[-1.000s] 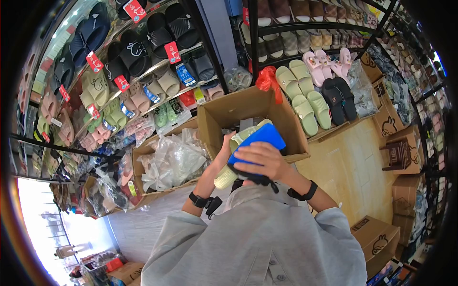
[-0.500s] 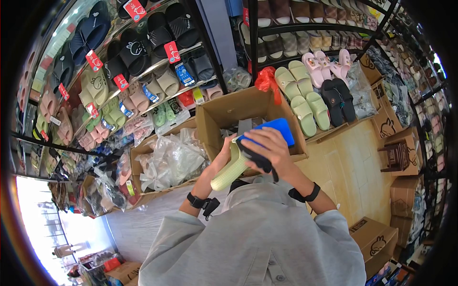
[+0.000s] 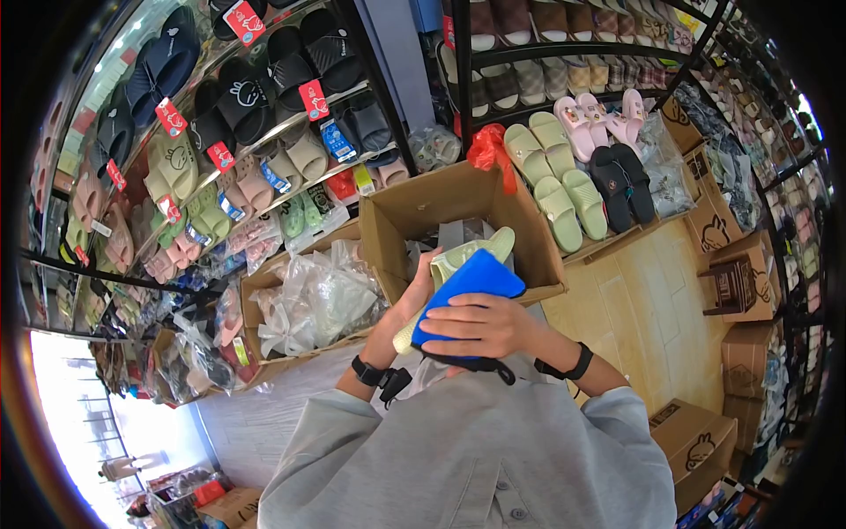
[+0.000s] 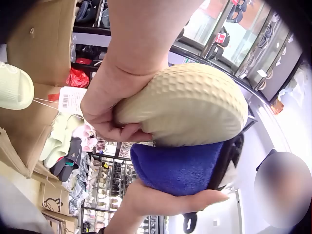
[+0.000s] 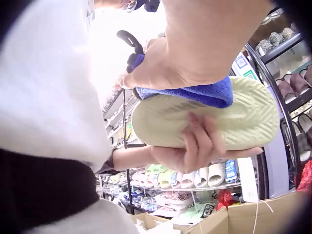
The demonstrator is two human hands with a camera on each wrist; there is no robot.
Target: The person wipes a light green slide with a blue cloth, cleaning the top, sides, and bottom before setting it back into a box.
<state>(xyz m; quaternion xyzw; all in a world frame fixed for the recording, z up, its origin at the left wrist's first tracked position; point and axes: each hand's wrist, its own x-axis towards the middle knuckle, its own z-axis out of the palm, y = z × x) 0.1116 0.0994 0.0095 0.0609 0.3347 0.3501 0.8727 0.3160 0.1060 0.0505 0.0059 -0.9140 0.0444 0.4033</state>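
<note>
A pale green slipper (image 3: 474,253) is gripped by the left hand (image 3: 411,295), whose fingers curl round its edge in the left wrist view. Its textured sole (image 4: 190,105) faces the left wrist camera. The right hand (image 3: 489,324) holds a blue cloth mitt (image 3: 476,280) with a black edge and strap, laid against the slipper. Seen from the right wrist, the blue cloth (image 5: 207,92) touches the slipper's flat side (image 5: 243,114), and left fingers (image 5: 204,139) lie across that side. A second pale green slipper (image 4: 15,87) hangs by a tagged string at the left wrist view's edge.
Under the hands stands an open cardboard box (image 3: 414,198) with wrapped goods. Left of it, another box holds plastic-wrapped items (image 3: 319,291). Green slippers (image 3: 557,212) and black ones (image 3: 622,183) lie to the right. Shelves of slippers (image 3: 247,97) rise behind.
The blue mitt has come back from the right and down over the slipper, now standing more upright. The slipper's far end shows again beyond it. The left hand keeps its grip.
</note>
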